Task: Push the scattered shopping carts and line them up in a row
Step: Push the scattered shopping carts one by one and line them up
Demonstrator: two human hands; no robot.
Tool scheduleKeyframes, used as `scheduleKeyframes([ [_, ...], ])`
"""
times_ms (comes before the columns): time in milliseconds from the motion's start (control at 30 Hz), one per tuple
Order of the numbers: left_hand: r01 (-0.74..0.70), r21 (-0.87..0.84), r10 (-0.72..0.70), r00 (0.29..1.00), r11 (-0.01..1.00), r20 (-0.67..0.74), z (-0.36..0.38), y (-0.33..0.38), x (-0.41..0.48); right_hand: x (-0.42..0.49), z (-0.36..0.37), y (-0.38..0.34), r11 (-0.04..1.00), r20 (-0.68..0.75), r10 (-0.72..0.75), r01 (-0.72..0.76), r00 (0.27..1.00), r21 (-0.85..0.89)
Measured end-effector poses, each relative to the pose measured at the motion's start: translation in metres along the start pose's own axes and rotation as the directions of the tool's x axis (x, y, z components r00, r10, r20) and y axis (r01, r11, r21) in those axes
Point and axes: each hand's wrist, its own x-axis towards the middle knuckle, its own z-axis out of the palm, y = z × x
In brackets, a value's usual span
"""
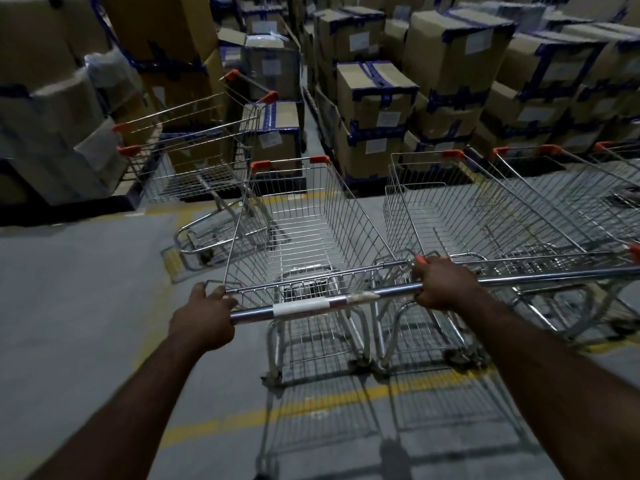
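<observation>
A wire shopping cart (304, 230) with orange corner caps stands straight ahead of me. Its chrome handle bar (311, 304) has a white label in the middle. My left hand (204, 315) grips the bar's left end and my right hand (443, 282) grips it near the right end. A second cart (467, 209) stands close alongside on the right, facing the same way. A third cart (568, 188) sits further right. Another cart (194, 157) stands apart at the left, turned at an angle toward the boxes.
Stacked cardboard boxes (377, 112) with blue tape fill the space ahead and to the right, and more boxes (45, 109) pile up on the left. A narrow aisle (313, 133) runs between them. Yellow floor lines (311, 407) cross the grey concrete.
</observation>
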Motion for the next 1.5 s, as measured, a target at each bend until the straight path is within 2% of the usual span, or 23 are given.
scheduleKeyframes([
  [233, 0.010, 0.009, -0.010, 1.000, 1.000, -0.007, 0.004, -0.001, 0.001, 0.000, 0.010, -0.001, 1.000, -0.097, -0.018, 0.016, 0.995, -0.023],
  [433, 0.013, 0.028, -0.012, 0.999, 1.000, -0.038, 0.003, 0.001, 0.001, 0.004, 0.015, 0.002, 0.995, -0.096, 0.017, -0.007, 0.995, 0.096],
  [633, -0.011, 0.091, 0.021, 0.993, 0.996, -0.114, 0.007, 0.002, -0.003, 0.007, 0.019, 0.004, 0.992, -0.112, 0.019, -0.004, 0.994, 0.127],
  [900, -0.014, 0.044, 0.016, 0.999, 0.999, -0.050, 0.001, 0.001, 0.001, 0.009, 0.017, 0.000, 0.994, -0.097, 0.045, -0.035, 0.994, 0.103],
  [1000, -0.038, -0.001, 0.038, 0.999, 0.999, 0.027, -0.007, -0.002, 0.002, 0.013, 0.007, -0.002, 0.998, 0.030, 0.064, -0.064, 0.998, 0.008],
  [1100, -0.028, -0.133, 0.052, 0.982, 0.991, 0.179, -0.026, -0.003, 0.005, 0.017, -0.021, -0.016, 0.986, 0.238, 0.165, -0.152, 0.957, -0.074],
  [1167, -0.039, -0.245, 0.099, 0.965, 0.969, 0.241, -0.038, -0.006, 0.014, 0.018, -0.043, -0.041, 0.984, 0.378, 0.174, -0.178, 0.909, -0.027],
  [1233, -0.069, -0.326, 0.154, 0.958, 0.943, 0.243, -0.045, -0.013, 0.027, 0.022, -0.055, -0.074, 0.985, 0.530, 0.105, -0.160, 0.842, 0.059],
  [1267, -0.084, -0.350, 0.174, 0.956, 0.933, 0.235, -0.046, -0.017, 0.032, 0.028, -0.056, -0.090, 0.989, 0.545, 0.095, -0.141, 0.833, 0.044],
  [1300, -0.103, -0.362, 0.193, 0.956, 0.926, 0.222, -0.046, -0.020, 0.037, 0.034, -0.057, -0.104, 0.993, 0.536, 0.096, -0.117, 0.839, 0.005],
  [1400, -0.196, -0.345, 0.257, 0.956, 0.918, 0.140, -0.049, -0.037, 0.048, 0.047, -0.068, -0.150, 0.993, 0.345, 0.115, -0.101, 0.931, -0.058],
  [1500, -0.284, -0.297, 0.307, 0.951, 0.912, 0.032, -0.053, -0.068, 0.056, 0.059, -0.082, -0.201, 0.995, 0.210, 0.046, -0.026, 0.977, -0.094],
])
